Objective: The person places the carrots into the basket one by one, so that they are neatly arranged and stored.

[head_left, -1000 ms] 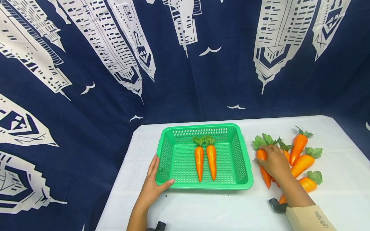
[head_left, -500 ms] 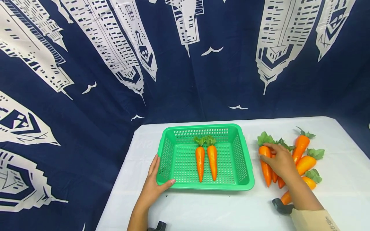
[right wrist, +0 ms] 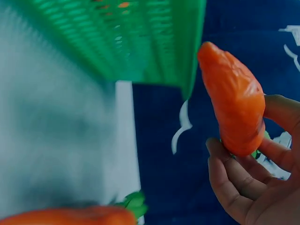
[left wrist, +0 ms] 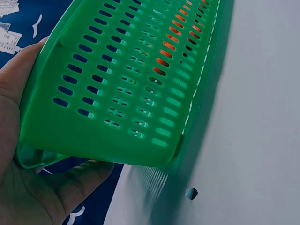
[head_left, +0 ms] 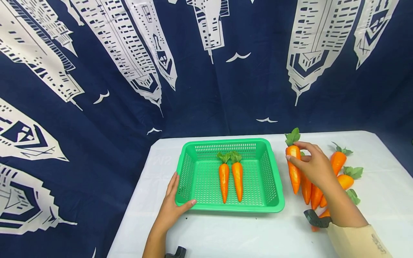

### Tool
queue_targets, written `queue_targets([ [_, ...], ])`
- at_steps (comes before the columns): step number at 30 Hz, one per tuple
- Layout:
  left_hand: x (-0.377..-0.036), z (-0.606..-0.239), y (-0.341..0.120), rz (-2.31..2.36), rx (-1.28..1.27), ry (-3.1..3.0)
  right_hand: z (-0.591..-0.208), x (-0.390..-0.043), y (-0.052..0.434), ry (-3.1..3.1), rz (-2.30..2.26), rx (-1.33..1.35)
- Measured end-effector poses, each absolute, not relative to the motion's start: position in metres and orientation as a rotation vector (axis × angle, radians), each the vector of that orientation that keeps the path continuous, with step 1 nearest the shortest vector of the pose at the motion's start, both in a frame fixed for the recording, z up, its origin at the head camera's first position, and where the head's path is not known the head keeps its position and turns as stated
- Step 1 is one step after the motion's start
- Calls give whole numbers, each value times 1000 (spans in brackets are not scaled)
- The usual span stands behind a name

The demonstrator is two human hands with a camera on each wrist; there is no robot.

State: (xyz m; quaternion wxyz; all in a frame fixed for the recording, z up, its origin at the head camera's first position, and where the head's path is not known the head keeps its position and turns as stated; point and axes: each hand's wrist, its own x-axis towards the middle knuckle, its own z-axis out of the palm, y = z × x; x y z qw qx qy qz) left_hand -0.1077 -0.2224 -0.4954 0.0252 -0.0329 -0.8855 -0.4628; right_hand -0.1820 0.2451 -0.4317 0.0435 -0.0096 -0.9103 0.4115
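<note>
My right hand (head_left: 317,166) pinches an orange carrot (head_left: 293,172) by its thick end, thumb on one side and fingers on the other. The carrot's green leaves point away from me and its tip towards me. In the right wrist view this carrot (right wrist: 236,98) is off the table, its tip near the green basket's rim. At the near left corner of the green basket (head_left: 232,208), my left hand (head_left: 171,208) rests with straight fingers along the side and thumb on the front rim. Inside lie two carrots, a left one (head_left: 223,182) and a right one (head_left: 237,181), side by side.
Several more carrots lie in a heap on the right of the white table (head_left: 232,236), including an upper one (head_left: 338,161), partly behind my right hand and forearm. A dark blue cloth (head_left: 206,107) with white buildings hangs behind the table.
My right hand has taken hold of the leftmost carrot of the heap and raised it up and away from the others. The left hand and the basket stay in place.
</note>
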Motion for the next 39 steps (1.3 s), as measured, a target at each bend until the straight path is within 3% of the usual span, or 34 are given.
queue_targets([
  [19,-108,-497,-222,-1436,-103,-2748,-393,-208,179,-2563,1559,326],
  [39,-108,-494,-224,-1414,-82,-2750,-413,-251,111,-2590,1803,514],
])
